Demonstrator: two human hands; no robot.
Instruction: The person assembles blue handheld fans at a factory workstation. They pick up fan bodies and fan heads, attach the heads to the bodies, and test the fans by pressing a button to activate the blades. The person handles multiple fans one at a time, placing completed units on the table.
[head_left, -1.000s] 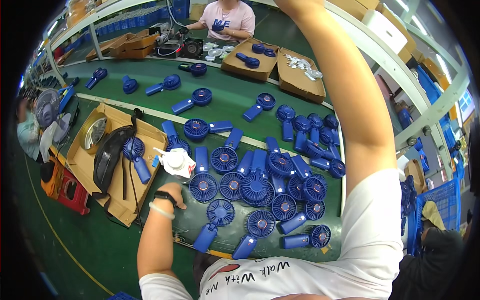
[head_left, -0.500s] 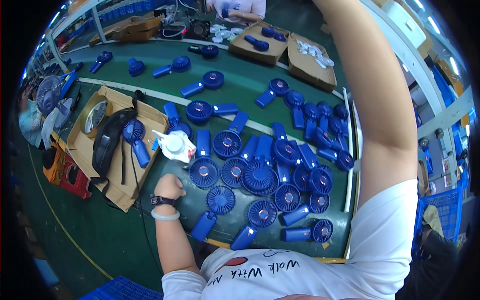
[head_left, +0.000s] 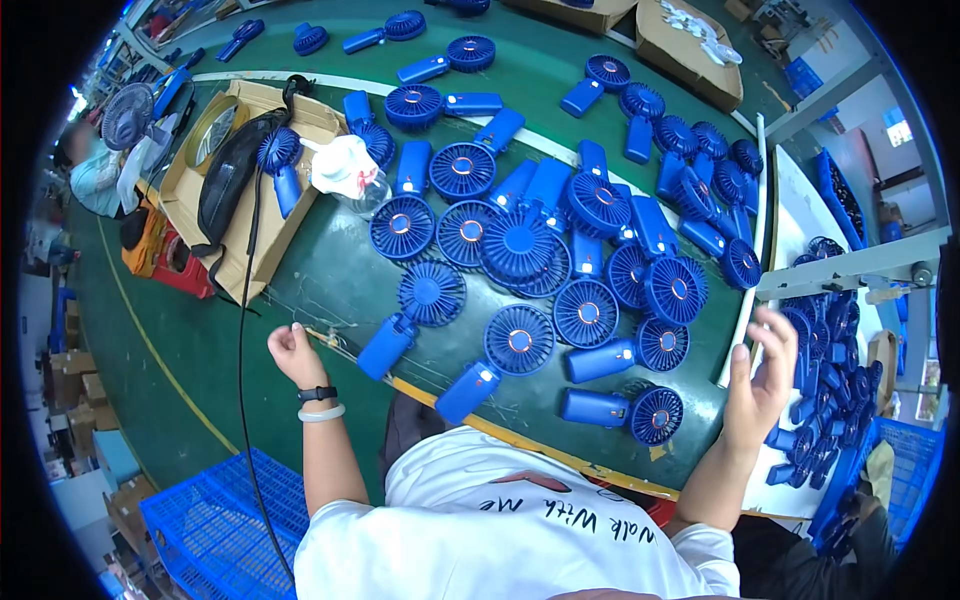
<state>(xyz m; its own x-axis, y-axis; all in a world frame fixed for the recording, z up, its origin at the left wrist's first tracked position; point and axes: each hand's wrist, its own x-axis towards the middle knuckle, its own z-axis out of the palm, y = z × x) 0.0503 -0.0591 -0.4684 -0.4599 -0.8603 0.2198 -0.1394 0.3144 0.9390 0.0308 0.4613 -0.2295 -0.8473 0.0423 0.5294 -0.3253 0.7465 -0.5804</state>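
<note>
Green tabletop (head_left: 325, 270), fans (head_left: 519, 340) between hands (head_left: 296, 358) (head_left: 760, 400)

Across my white shirt (head_left: 430, 540) I see dark, handwriting-style lettering (head_left: 585, 522), three short words, upside down to me.

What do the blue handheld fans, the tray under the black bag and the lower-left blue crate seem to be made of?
Fans: probably hard plastic, satin, judging by thin even ribs and soft highlights. Tray: likely cardboard, matt, brown with folded-up walls. Crate: likely plastic, by its regular lattice; finish unclear.
</note>
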